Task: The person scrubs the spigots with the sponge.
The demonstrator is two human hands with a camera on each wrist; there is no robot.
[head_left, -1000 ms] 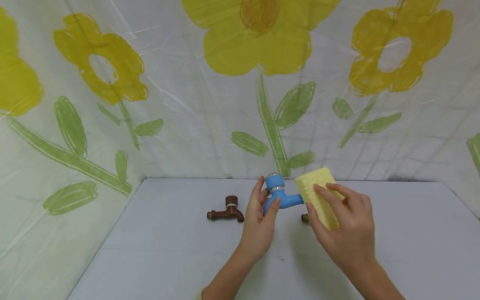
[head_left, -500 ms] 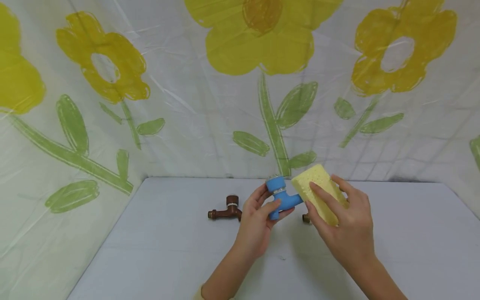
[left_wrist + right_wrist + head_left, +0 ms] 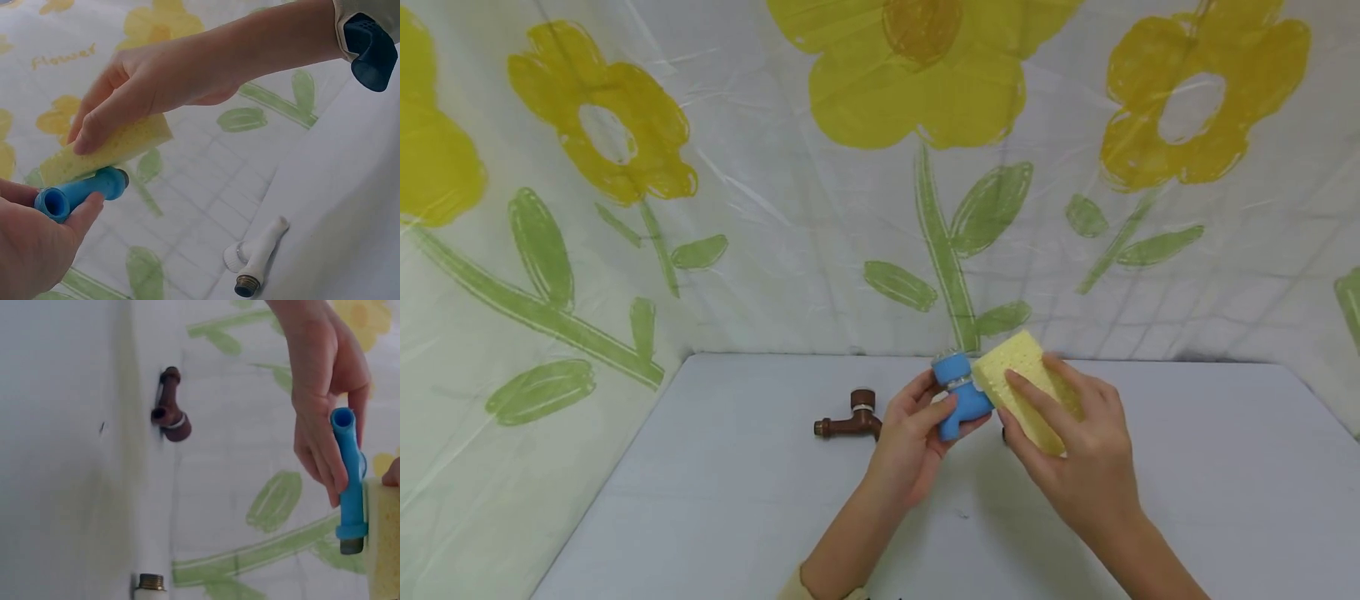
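A blue water tap is held up above the table by my left hand, its thumb on the near side of the body and fingers behind. The tap's round knob points up and its spout points down toward me. My right hand grips a yellow sponge, thumb on one side and fingers on the other. The sponge lies against the tap and covers its inlet end in the head view. From the left wrist, the sponge rests along the blue tap, whose dark inlet tip shows.
On the grey-white table lies a brown tap, partly behind my left hand. A white tap with a brass-threaded end lies on the table too, mostly hidden by the sponge and right hand in the head view. Flower-printed sheeting hangs behind.
My left hand has turned the blue tap so its spout faces me more, fingers now showing beneath it. The right hand has moved the sponge left, over the tap's inlet end.
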